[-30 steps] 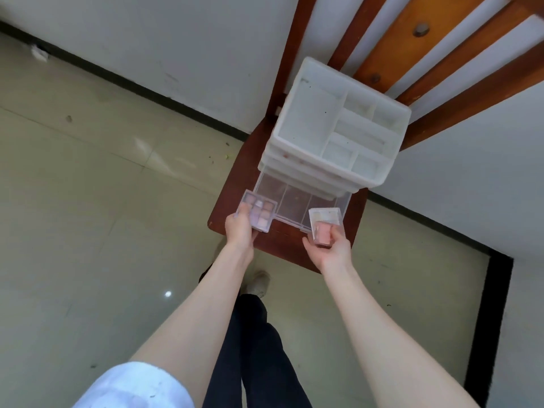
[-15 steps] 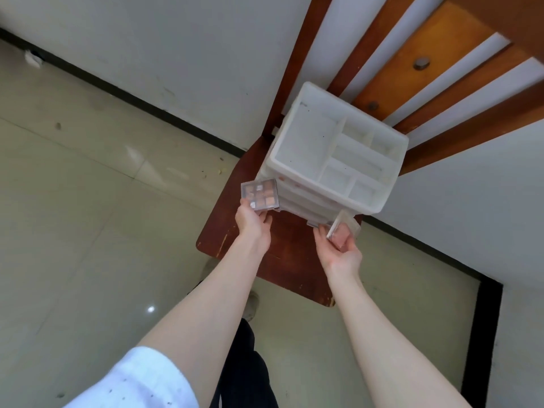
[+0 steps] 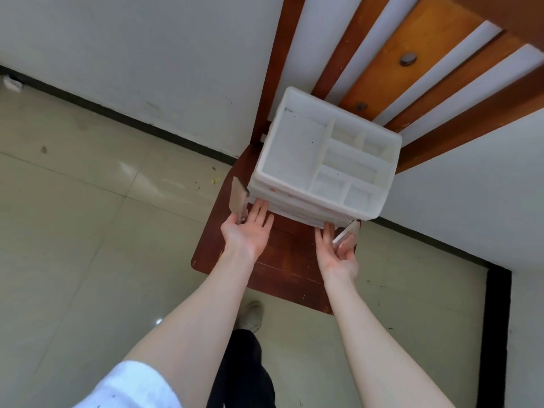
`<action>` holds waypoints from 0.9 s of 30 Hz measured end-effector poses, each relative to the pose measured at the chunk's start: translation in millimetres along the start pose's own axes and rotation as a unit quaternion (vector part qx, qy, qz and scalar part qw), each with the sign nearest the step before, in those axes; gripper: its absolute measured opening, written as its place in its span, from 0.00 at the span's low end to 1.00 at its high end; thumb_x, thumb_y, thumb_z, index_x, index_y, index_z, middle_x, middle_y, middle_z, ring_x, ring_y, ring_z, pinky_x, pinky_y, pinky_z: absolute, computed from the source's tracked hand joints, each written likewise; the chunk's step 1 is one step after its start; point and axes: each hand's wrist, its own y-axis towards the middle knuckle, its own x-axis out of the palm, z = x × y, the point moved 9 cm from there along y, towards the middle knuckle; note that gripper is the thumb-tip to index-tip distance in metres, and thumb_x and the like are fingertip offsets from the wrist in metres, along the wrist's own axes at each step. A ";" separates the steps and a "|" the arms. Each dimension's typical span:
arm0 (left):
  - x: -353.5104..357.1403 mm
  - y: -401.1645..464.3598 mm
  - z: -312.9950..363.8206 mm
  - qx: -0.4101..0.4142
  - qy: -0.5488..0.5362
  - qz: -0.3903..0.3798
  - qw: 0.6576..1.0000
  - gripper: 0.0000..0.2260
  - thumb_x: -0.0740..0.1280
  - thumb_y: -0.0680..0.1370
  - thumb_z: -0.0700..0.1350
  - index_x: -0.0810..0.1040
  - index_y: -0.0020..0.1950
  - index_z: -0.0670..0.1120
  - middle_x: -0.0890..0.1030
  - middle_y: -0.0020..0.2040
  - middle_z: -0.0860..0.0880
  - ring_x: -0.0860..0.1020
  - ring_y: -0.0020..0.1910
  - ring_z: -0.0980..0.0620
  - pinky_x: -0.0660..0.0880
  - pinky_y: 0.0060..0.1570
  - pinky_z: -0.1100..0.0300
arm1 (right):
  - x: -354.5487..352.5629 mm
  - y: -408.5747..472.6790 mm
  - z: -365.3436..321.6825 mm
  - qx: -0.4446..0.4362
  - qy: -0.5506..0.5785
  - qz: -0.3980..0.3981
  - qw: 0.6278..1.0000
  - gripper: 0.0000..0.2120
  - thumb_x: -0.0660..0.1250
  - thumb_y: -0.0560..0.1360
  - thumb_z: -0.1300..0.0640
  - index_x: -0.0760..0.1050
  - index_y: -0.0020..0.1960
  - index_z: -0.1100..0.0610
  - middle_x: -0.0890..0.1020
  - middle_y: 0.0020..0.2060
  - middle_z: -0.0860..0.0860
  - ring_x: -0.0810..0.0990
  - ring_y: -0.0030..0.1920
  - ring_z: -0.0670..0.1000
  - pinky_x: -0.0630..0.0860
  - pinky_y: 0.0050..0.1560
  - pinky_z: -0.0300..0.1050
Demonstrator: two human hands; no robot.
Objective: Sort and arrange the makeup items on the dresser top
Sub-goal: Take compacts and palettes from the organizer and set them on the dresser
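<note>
A white plastic organizer [image 3: 323, 160] with an open-topped divided tray and drawers below stands on a dark red wooden chair seat [image 3: 282, 260]. My left hand [image 3: 248, 231] is palm up, its fingertips against the organizer's front lower left, and it pinches an eyeshadow palette [image 3: 238, 198] held on edge beside the organizer's left corner. My right hand [image 3: 338, 251] touches the organizer's front lower right and holds a small clear compact [image 3: 347, 232] tilted on edge. The drawers look pushed in.
The chair back's wooden slats [image 3: 412, 63] rise behind the organizer against a white wall. Beige tiled floor [image 3: 88, 231] lies to the left and below, with a black baseboard. My dark trouser leg and a shoe [image 3: 250, 316] show under the seat's front edge.
The bottom drawer, open a second ago, is now pushed in. Both hands moved forward to the organizer's front, turning the palette and compact onto their edges.
</note>
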 end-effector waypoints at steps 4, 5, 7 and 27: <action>9.2 4.4 5.8 0.002 0.043 -0.013 0.999 0.13 0.48 0.82 0.45 0.63 0.64 0.42 0.73 0.64 0.35 0.70 0.66 0.39 0.59 0.70 0.44 | 2.4 4.4 -0.6 -0.012 0.015 0.013 1.000 0.17 0.49 0.82 0.60 0.67 0.65 0.65 0.68 0.67 0.64 0.67 0.69 0.62 0.60 0.71 0.58; 7.9 4.0 7.5 0.003 0.065 -0.011 0.998 0.14 0.48 0.82 0.44 0.62 0.66 0.41 0.73 0.64 0.35 0.69 0.67 0.39 0.59 0.70 0.45 | -1.1 3.6 -3.9 -0.022 0.007 0.024 0.999 0.17 0.48 0.82 0.60 0.66 0.67 0.64 0.69 0.67 0.64 0.67 0.69 0.62 0.60 0.70 0.58; 3.7 1.6 8.6 -0.002 0.137 -0.008 0.991 0.17 0.47 0.82 0.44 0.60 0.70 0.40 0.71 0.66 0.36 0.68 0.68 0.41 0.59 0.71 0.47 | -9.5 1.4 -12.3 -0.032 -0.032 0.042 0.998 0.17 0.49 0.82 0.61 0.67 0.67 0.63 0.70 0.66 0.63 0.68 0.68 0.61 0.63 0.69 0.58; 72.6 -224.6 -184.9 0.019 0.900 -0.338 0.275 0.04 0.67 0.76 0.47 0.78 0.45 0.47 0.82 0.40 0.49 0.81 0.42 0.50 0.76 0.54 0.50 | -22.5 -279.4 -194.2 -0.271 -0.346 0.030 0.898 0.07 0.66 0.75 0.61 0.75 0.54 0.59 0.80 0.46 0.54 0.79 0.45 0.49 0.75 0.42 0.42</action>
